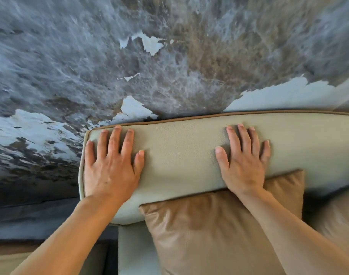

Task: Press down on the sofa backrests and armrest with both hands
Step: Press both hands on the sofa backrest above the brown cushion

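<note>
Backrest (pixel 181 161): pale cushion top, long axis left to right, directly beneath both hands. Left hand (pixel 112 165) near its end, right hand (pixel 244 161) mid-span; both flat, fingers spread, gripping nothing.

There is only 1 view, taken from a wide-angle camera worn on the person's head. It looks forward and steeply down, close over the top of a pale sofa backrest (pixel 189 155), whose far edge with its brown piping crosses the frame from centre left to the right edge. Both forearms enter from the bottom of the frame, and the hands lie near mid-frame. A tan cushion (pixel 219 225) fills the lower right. Beyond the backrest, a mottled grey and brown wall (pixel 169 56) fills the upper half, bowed by the lens.
</note>
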Demonstrator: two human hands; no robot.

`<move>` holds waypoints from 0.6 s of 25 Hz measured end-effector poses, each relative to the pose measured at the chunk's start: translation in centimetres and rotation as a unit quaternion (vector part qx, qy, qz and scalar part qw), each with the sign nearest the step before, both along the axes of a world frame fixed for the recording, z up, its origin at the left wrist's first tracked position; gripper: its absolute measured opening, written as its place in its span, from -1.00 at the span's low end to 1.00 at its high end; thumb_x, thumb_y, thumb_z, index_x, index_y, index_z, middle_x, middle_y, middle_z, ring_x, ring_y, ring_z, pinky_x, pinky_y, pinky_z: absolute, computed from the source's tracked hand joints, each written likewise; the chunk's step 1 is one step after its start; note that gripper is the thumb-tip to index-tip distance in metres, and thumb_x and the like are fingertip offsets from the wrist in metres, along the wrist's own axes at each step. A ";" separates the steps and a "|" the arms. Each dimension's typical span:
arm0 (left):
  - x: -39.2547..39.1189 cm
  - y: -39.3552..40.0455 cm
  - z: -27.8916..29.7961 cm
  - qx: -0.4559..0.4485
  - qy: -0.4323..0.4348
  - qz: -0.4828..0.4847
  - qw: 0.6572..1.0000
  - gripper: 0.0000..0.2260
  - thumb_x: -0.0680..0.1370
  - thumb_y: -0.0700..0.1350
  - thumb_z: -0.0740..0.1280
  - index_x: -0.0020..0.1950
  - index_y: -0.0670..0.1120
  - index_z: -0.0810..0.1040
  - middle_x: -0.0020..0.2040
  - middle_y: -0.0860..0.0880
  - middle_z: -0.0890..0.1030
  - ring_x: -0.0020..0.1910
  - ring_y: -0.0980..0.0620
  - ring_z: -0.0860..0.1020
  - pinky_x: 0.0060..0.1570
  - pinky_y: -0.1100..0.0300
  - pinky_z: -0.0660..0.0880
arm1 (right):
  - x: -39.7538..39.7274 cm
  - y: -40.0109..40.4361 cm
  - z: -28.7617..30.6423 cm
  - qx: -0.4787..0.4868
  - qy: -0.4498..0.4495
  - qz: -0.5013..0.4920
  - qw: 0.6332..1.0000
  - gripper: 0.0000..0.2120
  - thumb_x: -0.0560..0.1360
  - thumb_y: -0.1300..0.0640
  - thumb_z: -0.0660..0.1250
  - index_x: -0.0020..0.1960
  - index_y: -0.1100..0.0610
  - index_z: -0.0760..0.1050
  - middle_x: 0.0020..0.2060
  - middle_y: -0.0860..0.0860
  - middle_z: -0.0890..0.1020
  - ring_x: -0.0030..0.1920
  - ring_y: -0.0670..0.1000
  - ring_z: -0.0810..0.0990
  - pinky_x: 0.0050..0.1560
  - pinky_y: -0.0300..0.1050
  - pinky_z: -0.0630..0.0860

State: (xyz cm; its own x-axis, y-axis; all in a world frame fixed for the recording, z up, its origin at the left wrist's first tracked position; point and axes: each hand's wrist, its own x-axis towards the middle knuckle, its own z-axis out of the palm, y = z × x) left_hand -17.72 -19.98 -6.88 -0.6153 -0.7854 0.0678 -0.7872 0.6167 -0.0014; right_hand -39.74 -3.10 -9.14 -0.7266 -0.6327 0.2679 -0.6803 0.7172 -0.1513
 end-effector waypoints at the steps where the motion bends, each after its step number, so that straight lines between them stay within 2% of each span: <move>1: 0.2 0.2 0.3 0.011 -0.012 0.001 1.000 -0.36 0.60 0.26 -0.29 0.61 0.01 0.04 0.63 -0.09 0.09 0.60 -0.15 0.02 0.55 -0.21 -0.02 | 0.1 0.6 0.5 0.016 -0.024 0.007 1.000 -0.30 0.51 -0.32 -0.19 0.56 -0.04 0.08 0.58 0.01 0.13 0.57 0.08 -0.02 0.52 0.25 -0.15; 2: 0.5 0.6 0.6 0.017 -0.014 0.002 1.000 -0.35 0.58 0.28 -0.33 0.62 0.04 -0.02 0.64 -0.06 0.02 0.61 -0.13 -0.05 0.56 -0.18 -0.07 | 0.4 1.3 1.0 0.027 -0.036 0.013 0.999 -0.28 0.50 -0.35 -0.24 0.58 -0.06 -0.01 0.59 -0.02 0.05 0.57 0.05 -0.10 0.53 0.22 -0.20; 4: 1.5 1.6 1.3 0.012 0.006 -0.002 1.000 -0.35 0.59 0.28 -0.28 0.62 0.01 -0.01 0.64 -0.08 -0.01 0.61 -0.15 -0.08 0.56 -0.18 -0.11 | 1.6 2.9 2.0 0.038 -0.035 0.020 0.998 -0.28 0.50 -0.37 -0.30 0.58 -0.07 -0.11 0.60 -0.05 -0.03 0.57 0.01 -0.16 0.53 0.18 -0.24; 6: 3.1 3.3 2.2 -0.015 0.059 -0.019 0.998 -0.40 0.65 0.22 -0.14 0.62 -0.05 0.08 0.63 -0.14 0.06 0.61 -0.19 -0.03 0.55 -0.21 -0.09 | 3.3 4.7 3.4 0.041 -0.025 0.021 0.999 -0.30 0.52 -0.35 -0.28 0.58 -0.08 -0.12 0.60 -0.05 -0.04 0.57 0.01 -0.17 0.52 0.18 -0.24; 9: 5.9 5.5 4.0 -0.058 0.097 -0.042 0.993 -0.38 0.61 0.18 0.00 0.60 -0.10 0.13 0.61 -0.20 0.13 0.59 -0.24 0.04 0.51 -0.29 -0.02 | 5.7 7.3 5.9 0.049 -0.008 0.016 0.999 -0.31 0.52 -0.34 -0.27 0.58 -0.08 -0.13 0.60 -0.04 -0.07 0.57 0.01 -0.19 0.51 0.17 -0.27; 15: 9.8 9.3 10.2 -0.121 0.158 -0.068 0.978 -0.39 0.60 0.17 0.05 0.59 -0.08 0.15 0.61 -0.17 0.12 0.59 -0.24 0.04 0.49 -0.30 -0.06 | 10.6 11.5 13.8 0.007 0.052 0.007 0.999 -0.32 0.56 -0.30 -0.14 0.58 0.01 0.01 0.59 0.05 0.09 0.57 0.12 0.01 0.50 0.27 -0.12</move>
State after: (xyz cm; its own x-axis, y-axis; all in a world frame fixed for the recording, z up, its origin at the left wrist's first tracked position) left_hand -7.91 -10.64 3.36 -0.6318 -0.6349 0.4447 -0.6820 0.7280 0.0705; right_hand -29.18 8.42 4.69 -0.6868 -0.6466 0.3321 -0.7014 0.7094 -0.0694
